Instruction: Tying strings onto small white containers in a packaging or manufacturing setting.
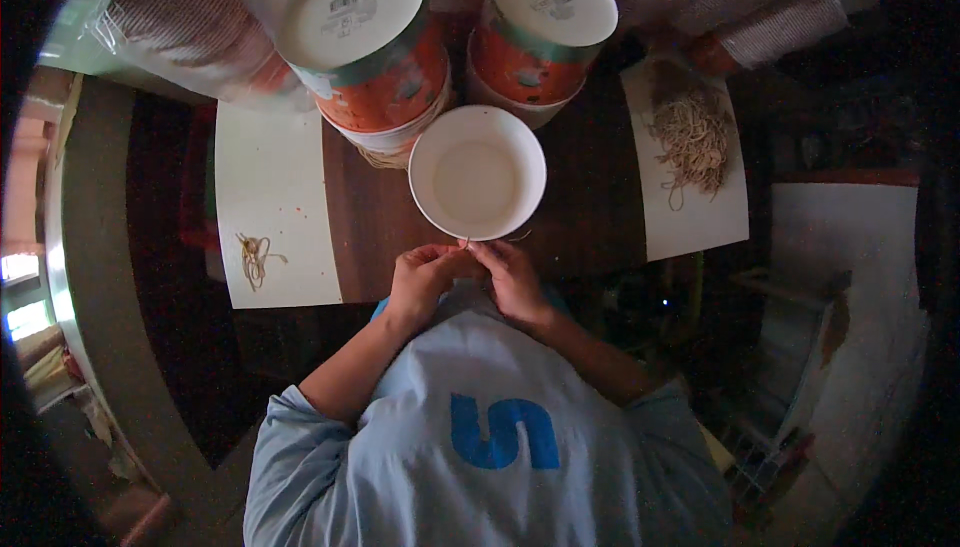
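A white paper bucket (pixel 428 187) stands at the middle of the dark table, its open mouth toward me. Against its near rim, my left hand (pixel 420 282) and my right hand (pixel 510 277) meet with thumbs and fingertips pinched together. What is between the fingertips is too small to make out. A thin cord end (pixel 521 236) shows just beside my right hand, by the bucket's rim. Beyond the bucket are two upside-down stacks of orange and green paper buckets, a left stack (pixel 385 87) and a right stack (pixel 530 67), white bases up.
On the left, a white board (pixel 275 167) carries a few loose cords (pixel 257 259). A tangled heap of beige cords (pixel 692 142) lies on another white board (pixel 690 224) at the right. Plastic-wrapped rows of nested cups (pixel 180 27) line the table's far side.
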Motion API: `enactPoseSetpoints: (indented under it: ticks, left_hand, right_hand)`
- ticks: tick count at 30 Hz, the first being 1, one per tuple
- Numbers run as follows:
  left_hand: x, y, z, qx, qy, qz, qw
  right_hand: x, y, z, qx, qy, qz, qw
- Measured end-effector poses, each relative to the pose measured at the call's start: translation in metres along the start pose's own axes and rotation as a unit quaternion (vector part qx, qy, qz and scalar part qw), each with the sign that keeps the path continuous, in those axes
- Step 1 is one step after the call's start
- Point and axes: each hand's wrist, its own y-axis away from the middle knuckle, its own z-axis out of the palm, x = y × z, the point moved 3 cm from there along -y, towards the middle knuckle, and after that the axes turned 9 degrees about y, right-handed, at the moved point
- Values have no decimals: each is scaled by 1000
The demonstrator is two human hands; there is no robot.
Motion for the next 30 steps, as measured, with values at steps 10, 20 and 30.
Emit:
enactPoseSetpoints:
  ticks: [10,20,30]
  left_hand:
    - [-16,-11,-8,-15,57,56,997]
    - [-7,-8,-5,-20,-7,98,995]
    - [1,-2,-1,-2,5,105,994]
  right_hand:
    - [-9,3,2,23,60,-16,998]
    - [-11,2,4,13,-21,3,1000]
    - [-4,0,0,-16,-35,32,999]
